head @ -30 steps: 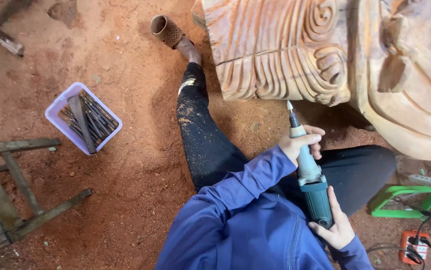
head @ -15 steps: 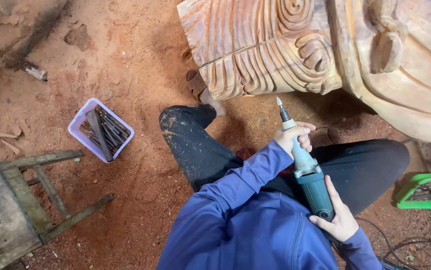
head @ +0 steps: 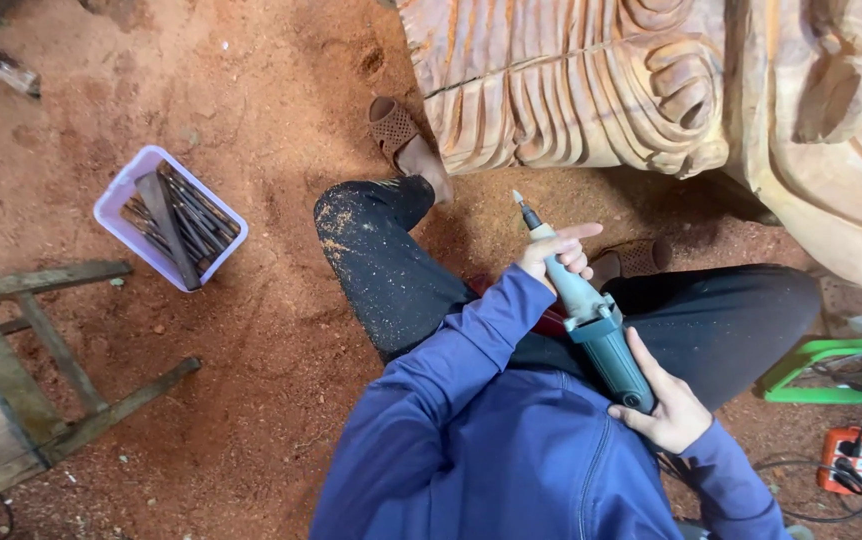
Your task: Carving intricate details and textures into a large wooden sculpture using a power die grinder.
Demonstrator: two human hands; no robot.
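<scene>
Since the earlier frame the view has shifted, so the lilac plastic basket (head: 169, 215) of dark metal chisels sits nearer the middle of the red dirt floor (head: 271, 330). The slim teal-and-grey rotary grinder (head: 591, 315) lies tilted over the lap, bit toward the ridged, pale wooden carving (head: 591, 90). The left hand (head: 554, 255) has its grip clamped around the grinder's neck; the right hand (head: 666, 405) cups its rear end.

The left hand (head: 554, 256) is covering the neck of the die grinder (head: 591, 320), and the right hand (head: 663, 398) is hiding its rear end. Above the grip, the wooden carving (head: 651, 90) is running off the top and right edges. The bit is too small to make out.
</scene>
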